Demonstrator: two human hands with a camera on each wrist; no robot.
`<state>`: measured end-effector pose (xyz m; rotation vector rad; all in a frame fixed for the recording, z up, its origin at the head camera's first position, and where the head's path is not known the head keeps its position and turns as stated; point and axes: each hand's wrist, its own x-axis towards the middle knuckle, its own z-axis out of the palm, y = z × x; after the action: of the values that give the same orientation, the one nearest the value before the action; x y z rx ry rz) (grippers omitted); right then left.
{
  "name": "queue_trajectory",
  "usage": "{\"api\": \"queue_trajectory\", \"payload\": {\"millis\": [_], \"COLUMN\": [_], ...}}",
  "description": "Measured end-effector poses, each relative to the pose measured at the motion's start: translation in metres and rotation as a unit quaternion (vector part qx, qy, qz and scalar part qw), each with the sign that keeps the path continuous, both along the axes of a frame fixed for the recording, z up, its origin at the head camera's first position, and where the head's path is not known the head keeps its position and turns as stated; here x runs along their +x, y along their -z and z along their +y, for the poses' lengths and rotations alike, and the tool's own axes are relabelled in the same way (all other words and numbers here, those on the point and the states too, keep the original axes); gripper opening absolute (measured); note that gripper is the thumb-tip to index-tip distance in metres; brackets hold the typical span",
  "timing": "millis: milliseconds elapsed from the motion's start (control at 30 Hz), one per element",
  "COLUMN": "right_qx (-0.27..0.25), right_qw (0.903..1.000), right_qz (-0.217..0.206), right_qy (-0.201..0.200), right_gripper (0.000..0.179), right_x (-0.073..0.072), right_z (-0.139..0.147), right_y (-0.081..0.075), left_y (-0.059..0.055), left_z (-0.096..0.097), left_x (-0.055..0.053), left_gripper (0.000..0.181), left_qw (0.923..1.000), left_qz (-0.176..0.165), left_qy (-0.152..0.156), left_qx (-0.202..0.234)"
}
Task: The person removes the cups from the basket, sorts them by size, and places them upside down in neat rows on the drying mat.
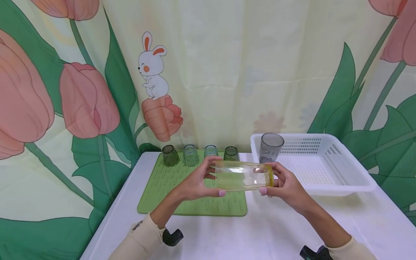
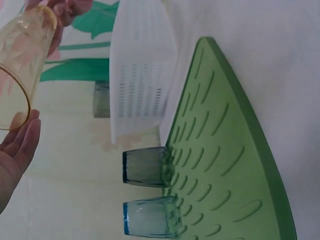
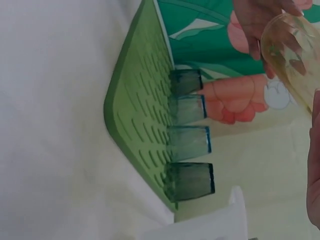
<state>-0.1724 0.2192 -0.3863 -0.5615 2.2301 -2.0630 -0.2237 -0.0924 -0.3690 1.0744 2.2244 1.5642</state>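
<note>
A clear yellow drinking glass (image 1: pixel 240 176) lies sideways in the air between both hands, above the right part of the green drying mat (image 1: pixel 195 207). My left hand (image 1: pixel 198 182) holds its left end, fingers at the far side and thumb at the lower edge. At the thicker yellow right end, my right hand (image 1: pixel 286 186) grips with fingers and thumb. In the left wrist view, the open rim of the glass (image 2: pixel 30 95) is beside the left fingertips. The right wrist view cuts off part of the right hand (image 3: pixel 314 165) and of the glass (image 3: pixel 295 50).
Several small tinted tumblers stand in a row along the mat's back edge, among them a dark one (image 1: pixel 170 155) and a bluish one (image 1: pixel 190 155). A white perforated basket (image 1: pixel 351 159) sits at the right, with a grey glass (image 1: pixel 271 146) at its left end. A printed curtain hangs behind.
</note>
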Motion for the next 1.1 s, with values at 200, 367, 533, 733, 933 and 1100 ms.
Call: {"api": "queue_trajectory", "payload": {"millis": [200,367,533,733,933,1100], "right_qx": [-0.008,-0.039,-0.047,-0.065,-0.058,-0.028], "right_qw": [1.0,0.9992,0.9989,0.9976,0.998,0.9993], "right_qz": [-0.002,-0.003,-0.001,0.012,0.019,0.023], "right_qy": [0.001,-0.008,-0.005,-0.023,-0.019,-0.004], "right_gripper": [0.058,0.062,0.063,0.064,0.064,0.065], "right_x": [0.0,-0.002,-0.005,-0.012,-0.023,-0.033], "right_z": [-0.008,-0.017,-0.027,-0.041,-0.053,-0.064], "right_y": [-0.005,-0.007,-0.011,-0.017,-0.021,-0.022], "left_y": [0.009,0.018,0.024,0.029,0.036,0.047], "left_z": [-0.005,-0.011,-0.018,-0.032,-0.057,-0.079], "left_x": [0.0,-0.001,0.0,0.002,0.004,0.004], "left_gripper": [0.088,0.091,0.093,0.096,0.096,0.083], "left_qw": [0.9996,0.9994,0.9996,0.9996,0.999,0.9983], "left_qz": [-0.02,-0.028,-0.025,-0.012,0.011,0.026], "left_qy": [0.009,0.015,0.012,-0.004,-0.022,-0.036], "left_qx": [0.016,0.015,0.005,-0.026,-0.037,-0.039]}}
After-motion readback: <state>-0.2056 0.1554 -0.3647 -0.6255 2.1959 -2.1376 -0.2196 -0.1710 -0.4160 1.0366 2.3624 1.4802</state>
